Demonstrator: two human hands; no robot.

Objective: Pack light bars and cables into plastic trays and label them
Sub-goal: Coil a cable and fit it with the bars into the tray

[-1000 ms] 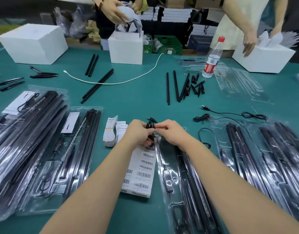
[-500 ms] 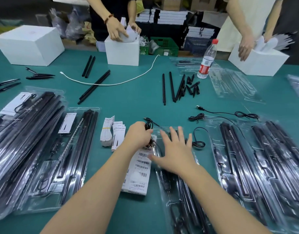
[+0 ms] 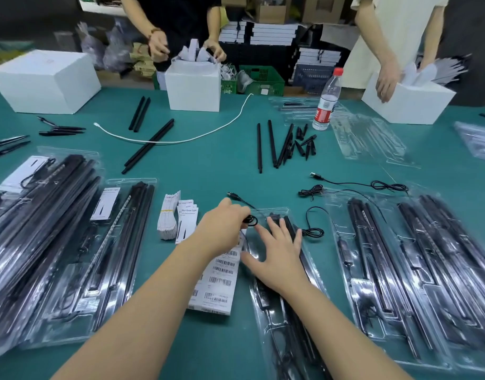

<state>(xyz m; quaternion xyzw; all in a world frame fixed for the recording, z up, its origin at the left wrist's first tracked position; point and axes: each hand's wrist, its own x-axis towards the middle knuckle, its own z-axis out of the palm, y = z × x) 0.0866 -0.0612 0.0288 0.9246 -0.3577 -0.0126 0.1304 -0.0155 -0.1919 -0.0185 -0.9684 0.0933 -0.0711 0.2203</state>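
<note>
Cable placement at the centre tray, teal work table.

The left hand (image 3: 225,229) pinches a coiled black cable (image 3: 250,220) at the top edge of the clear plastic tray (image 3: 312,259) lying straight ahead; the cable's plug end (image 3: 233,196) trails onto the green table (image 3: 208,165). The right hand (image 3: 277,256) lies flat on the tray with fingers spread, pressing on the black light bars (image 3: 290,319) seated inside. A white barcode label sheet (image 3: 219,281) lies just left of the tray, partly under the left forearm. Filled trays (image 3: 416,270) sit to the right and a further stack (image 3: 44,242) to the left. Loose black cables (image 3: 312,192) rest beyond the tray.
</note>
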